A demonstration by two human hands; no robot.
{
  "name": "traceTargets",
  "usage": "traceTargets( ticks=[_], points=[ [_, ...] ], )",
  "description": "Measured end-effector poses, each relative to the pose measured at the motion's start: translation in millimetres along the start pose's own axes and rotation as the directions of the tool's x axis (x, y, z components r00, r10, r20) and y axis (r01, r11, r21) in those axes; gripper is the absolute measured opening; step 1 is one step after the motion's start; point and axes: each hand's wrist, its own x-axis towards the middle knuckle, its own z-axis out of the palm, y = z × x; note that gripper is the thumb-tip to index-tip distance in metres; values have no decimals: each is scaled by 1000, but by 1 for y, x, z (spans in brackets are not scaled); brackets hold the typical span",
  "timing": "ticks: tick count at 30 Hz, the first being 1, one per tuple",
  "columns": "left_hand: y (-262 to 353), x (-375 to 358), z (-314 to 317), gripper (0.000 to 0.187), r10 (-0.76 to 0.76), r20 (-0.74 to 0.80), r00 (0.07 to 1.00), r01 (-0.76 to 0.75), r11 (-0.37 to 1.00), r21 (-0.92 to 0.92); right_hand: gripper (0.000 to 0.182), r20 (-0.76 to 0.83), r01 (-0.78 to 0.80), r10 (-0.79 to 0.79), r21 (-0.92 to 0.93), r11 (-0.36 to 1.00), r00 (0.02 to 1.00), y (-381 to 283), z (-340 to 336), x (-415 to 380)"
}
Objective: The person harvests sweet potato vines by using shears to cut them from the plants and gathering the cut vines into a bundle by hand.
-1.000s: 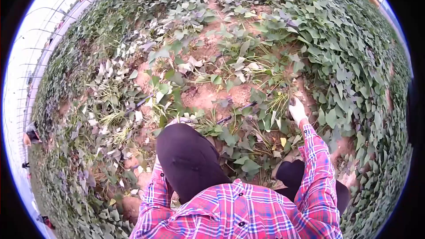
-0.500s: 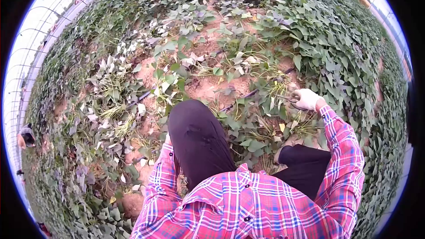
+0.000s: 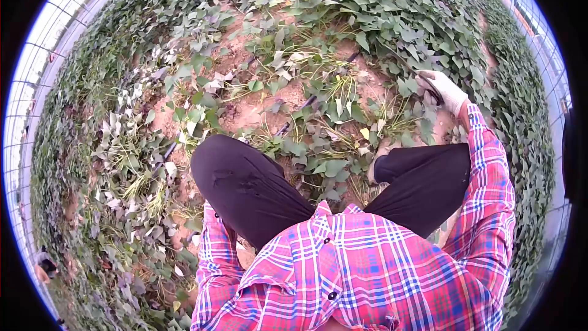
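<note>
My right hand [image 3: 446, 91], in a whitish glove, is closed around a dark tool [image 3: 432, 89] at the right. The tool has a curved, loop-like handle and looks like scissors; its far end is hard to make out among the leaves. Green heart-shaped leaves on vines [image 3: 407, 86] surround the hand. Left of it, cut-looking pale stems [image 3: 343, 89] stick up in tufts from the soil. My left hand is hidden behind my bent left knee [image 3: 229, 165]; only the plaid sleeve [image 3: 215, 251] shows.
Dense leafy vines [image 3: 392, 0] spread ahead and to the right. Wilted, pale leaves [image 3: 122, 129] lie on the left. A dark hose [image 3: 308, 102] crosses the reddish bare soil [image 3: 257, 116]. Wire-like hoops [image 3: 37, 67] stand at the left edge. My shoe [image 3: 375, 168] rests among the plants.
My right hand has moved up and to the right with the tool. The view has shifted right, and my left knee appears further left. The sliver of my left hand no longer shows.
</note>
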Motion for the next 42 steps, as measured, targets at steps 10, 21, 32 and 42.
traceTargets(
  ticks=[10, 21, 32, 42],
  points=[
    [64, 58, 17, 28, 73, 80, 994, -89, 971, 223, 50, -56, 49, -32, 316, 947, 998, 12, -24, 2],
    [110, 192, 260, 41, -330, 507, 796, -211, 634, 744, 54, 263, -223, 257, -151, 963, 930, 63, 10, 119],
    [-164, 356, 301, 22, -318, 320, 892, -72, 600, 797, 38, 451, -330, 312, -42, 943, 836, 110, 14, 227],
    [-154, 377, 297, 18, -376, 190, 907, 202, 784, 587, 36, 786, -358, 301, -110, 927, 540, 108, -22, 306]
  ],
)
